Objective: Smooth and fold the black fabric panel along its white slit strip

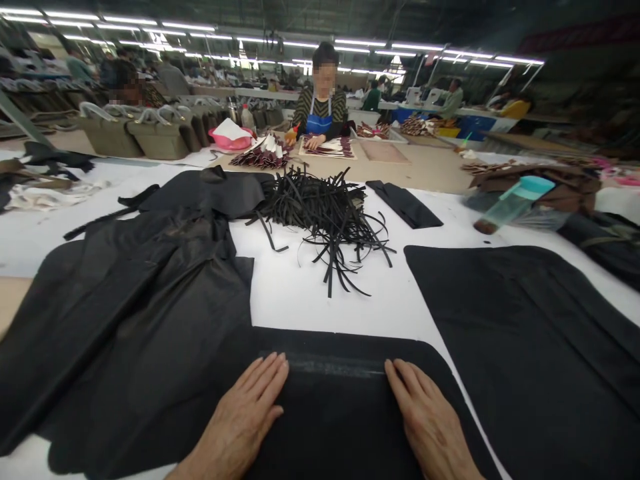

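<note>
My left hand (245,413) and my right hand (425,420) both lie flat, fingers stretched out, on a black fabric panel (340,427) at the near edge of the white table. A shiny strip (330,365) runs across the panel between my fingertips. Neither hand holds anything. A heap of black cloth pieces (125,300) lies to the left of my left hand. Another flat black panel (530,333) lies to the right of my right hand.
A pile of thin black strips (325,213) sits mid-table, with a small black piece (405,203) beside it. A teal-capped bottle (510,203) lies at the right. Across the table a person in a blue apron (320,113) works at coloured pieces; grey bags (135,130) stand at the back left.
</note>
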`<state>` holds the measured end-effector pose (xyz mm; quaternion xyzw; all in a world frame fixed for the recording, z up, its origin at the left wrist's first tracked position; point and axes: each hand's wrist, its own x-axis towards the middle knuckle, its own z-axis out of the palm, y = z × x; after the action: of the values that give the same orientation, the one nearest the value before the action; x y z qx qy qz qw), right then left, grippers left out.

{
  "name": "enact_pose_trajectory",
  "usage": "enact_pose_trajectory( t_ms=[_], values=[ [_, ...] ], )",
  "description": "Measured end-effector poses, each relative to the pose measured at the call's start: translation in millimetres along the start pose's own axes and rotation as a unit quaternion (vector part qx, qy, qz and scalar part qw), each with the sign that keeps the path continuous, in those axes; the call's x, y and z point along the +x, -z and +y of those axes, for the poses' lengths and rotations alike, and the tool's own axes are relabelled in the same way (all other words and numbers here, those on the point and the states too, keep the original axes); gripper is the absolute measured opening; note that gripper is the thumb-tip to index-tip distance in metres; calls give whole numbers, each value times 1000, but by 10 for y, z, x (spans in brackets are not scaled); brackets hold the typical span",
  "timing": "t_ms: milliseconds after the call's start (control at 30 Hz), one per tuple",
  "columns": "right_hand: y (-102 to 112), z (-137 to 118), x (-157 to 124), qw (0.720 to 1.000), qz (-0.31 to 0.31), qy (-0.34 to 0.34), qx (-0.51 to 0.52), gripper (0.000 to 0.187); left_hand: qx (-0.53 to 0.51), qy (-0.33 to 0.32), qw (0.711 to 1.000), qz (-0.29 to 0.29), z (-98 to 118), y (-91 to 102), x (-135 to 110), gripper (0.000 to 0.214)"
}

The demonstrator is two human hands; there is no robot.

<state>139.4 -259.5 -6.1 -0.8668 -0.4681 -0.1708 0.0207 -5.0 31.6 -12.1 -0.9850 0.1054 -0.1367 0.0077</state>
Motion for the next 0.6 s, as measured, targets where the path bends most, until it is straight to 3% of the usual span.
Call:
enact_pose_trajectory(
  t_ms=[233, 367, 400, 467, 533, 600],
  values=[
    [-15, 143, -13, 982, 12, -89, 167, 39, 7, 134, 989, 59, -388, 50, -248, 47],
    [100, 265, 106, 962, 38, -165, 215, 27, -11, 178, 978, 111, -310, 172, -183, 38],
    [142, 259, 172, 963, 41, -171, 202, 27, -25, 160, 980, 115, -230, 200, -133, 36],
    [224, 176, 352, 970, 26, -157, 185, 24, -68, 59, 991, 94, -17, 242, 12, 39],
    [280, 18, 571, 973, -28, -123, 192, 19, -119, -89, 988, 46, 215, 266, 202, 45],
    [295, -157, 789, 974, -94, -92, 186, 24, -161, -171, 972, -12, 400, 277, 398, 43]
  ],
)
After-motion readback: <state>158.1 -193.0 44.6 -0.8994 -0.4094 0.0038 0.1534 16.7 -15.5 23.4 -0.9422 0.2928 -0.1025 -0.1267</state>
